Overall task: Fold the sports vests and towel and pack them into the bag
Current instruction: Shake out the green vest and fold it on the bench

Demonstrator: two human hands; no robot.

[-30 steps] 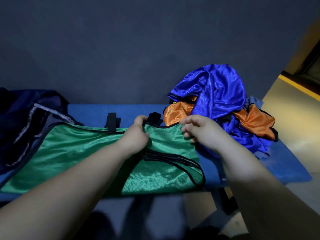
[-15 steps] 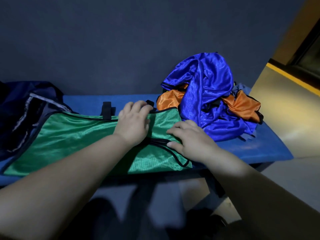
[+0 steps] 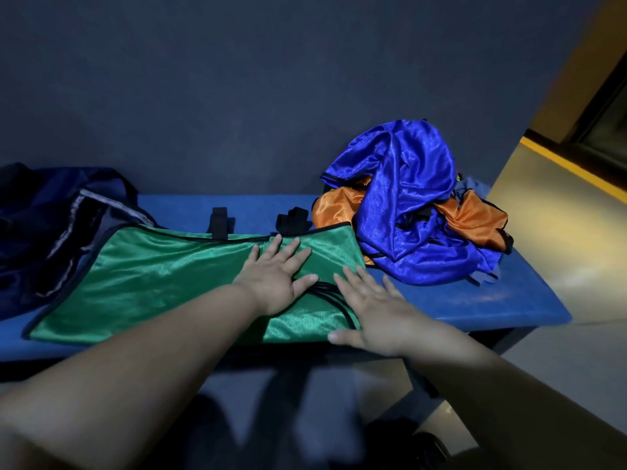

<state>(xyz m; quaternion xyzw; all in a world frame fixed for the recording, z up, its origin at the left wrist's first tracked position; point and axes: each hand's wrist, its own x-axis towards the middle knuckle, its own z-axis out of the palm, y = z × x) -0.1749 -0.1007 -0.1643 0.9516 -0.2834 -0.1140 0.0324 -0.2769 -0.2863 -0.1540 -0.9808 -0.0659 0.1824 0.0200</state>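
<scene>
**Shiny green satin sports vest with black edging** [image 3: 163, 276] – centre left of the frame, laid out long and flat on the blue padded bench [image 3: 475, 300]. Its left end touches the open dark navy fabric bag [image 3: 51, 225] at far left. It was probably spread this way for smoothing before a fold, with the bag close by for packing.

**Left hand** [image 3: 274, 276] – palm down, fingers straight and fanned, pressing the vest's right portion near its upper edge.

**Right hand** [image 3: 369, 310] – palm down, fingers extended, flat on the vest's lower right corner over its black cords [image 3: 325, 290]. Both forearms reach in from the bottom of the frame.

**Crumpled heap of royal-blue and orange satin vests** [image 3: 400, 198] – right of centre, unfolded, beside the green vest's right end. The towel cannot be identified with certainty.
</scene>
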